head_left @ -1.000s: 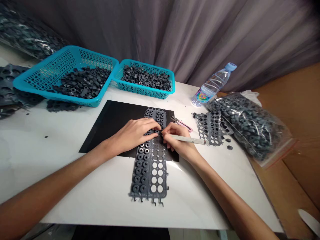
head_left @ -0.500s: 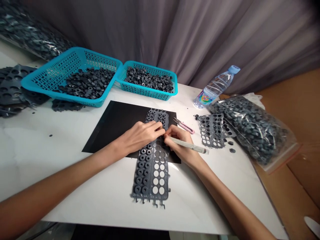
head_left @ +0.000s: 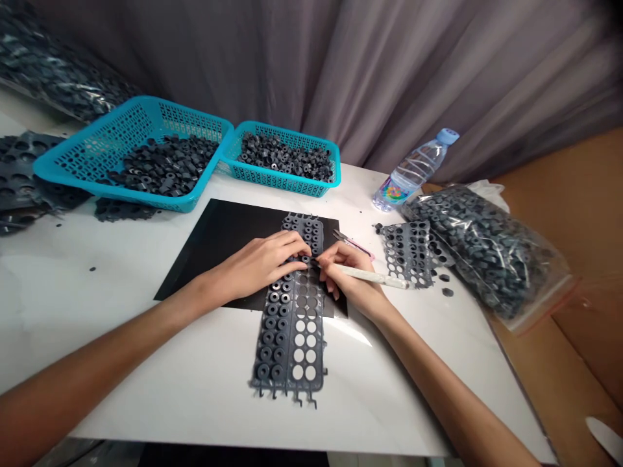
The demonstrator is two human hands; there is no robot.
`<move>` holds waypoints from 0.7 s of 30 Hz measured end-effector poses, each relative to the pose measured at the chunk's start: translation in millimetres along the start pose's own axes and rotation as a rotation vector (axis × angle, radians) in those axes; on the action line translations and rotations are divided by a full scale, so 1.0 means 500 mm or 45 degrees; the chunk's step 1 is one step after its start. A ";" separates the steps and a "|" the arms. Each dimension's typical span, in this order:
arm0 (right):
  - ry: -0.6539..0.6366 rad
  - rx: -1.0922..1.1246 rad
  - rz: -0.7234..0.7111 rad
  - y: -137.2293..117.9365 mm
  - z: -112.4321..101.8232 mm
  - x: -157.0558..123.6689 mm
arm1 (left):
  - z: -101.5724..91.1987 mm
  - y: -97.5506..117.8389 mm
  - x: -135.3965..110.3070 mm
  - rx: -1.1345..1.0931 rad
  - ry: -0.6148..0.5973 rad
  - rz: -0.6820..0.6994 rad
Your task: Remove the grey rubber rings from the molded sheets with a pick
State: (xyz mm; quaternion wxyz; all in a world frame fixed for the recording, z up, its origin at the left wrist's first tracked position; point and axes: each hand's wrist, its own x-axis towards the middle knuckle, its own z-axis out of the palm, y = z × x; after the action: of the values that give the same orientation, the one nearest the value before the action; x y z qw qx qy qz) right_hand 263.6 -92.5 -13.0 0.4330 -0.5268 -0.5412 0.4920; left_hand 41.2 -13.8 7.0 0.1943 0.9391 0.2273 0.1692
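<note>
A long dark grey rubber sheet lies on the table, partly over a black mat. Thick rings fill its left columns; the lower right columns are bare round holes. My left hand bears on the sheet's upper half, thumb and fingertips around one ring. In my right hand is a slim pen-like tool with a whitish handle, gripped like a pencil. Its tip meets the sheet's right columns near my left fingertips; the exact contact is too small to make out. Thread snips with pink handles lie just beyond my right hand.
Two blue baskets hold many small dark rubber parts. On the right are a water bottle, a punched sheet piece, loose dark discs and a full plastic bag. More sheets lie at far left.
My left thumb has parted from the index finger, uncovering a ring between them. My right fingers have shifted slightly, and the tool lies flatter. The whole view has moved a little.
</note>
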 end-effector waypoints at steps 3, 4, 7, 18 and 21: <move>0.023 0.010 0.001 0.002 -0.001 0.001 | -0.006 -0.001 -0.006 -0.114 -0.009 -0.043; 0.022 0.008 0.000 0.002 -0.001 0.001 | -0.007 0.000 -0.006 -0.119 -0.009 -0.038; 0.017 0.006 -0.009 0.001 0.001 0.001 | -0.006 0.001 -0.006 -0.103 -0.009 -0.018; 0.012 -0.077 -0.027 0.006 0.000 0.006 | 0.011 0.002 -0.003 0.095 0.030 0.017; 0.022 -0.066 -0.014 0.006 0.002 0.008 | 0.015 0.000 -0.004 0.038 0.053 -0.018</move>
State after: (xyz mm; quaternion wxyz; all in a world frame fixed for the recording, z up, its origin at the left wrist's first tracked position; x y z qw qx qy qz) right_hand 262.8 -88.9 -16.5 0.4267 -0.5391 -0.5529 0.4706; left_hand 42.6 -16.9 0.1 0.1767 0.9365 0.2404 0.1840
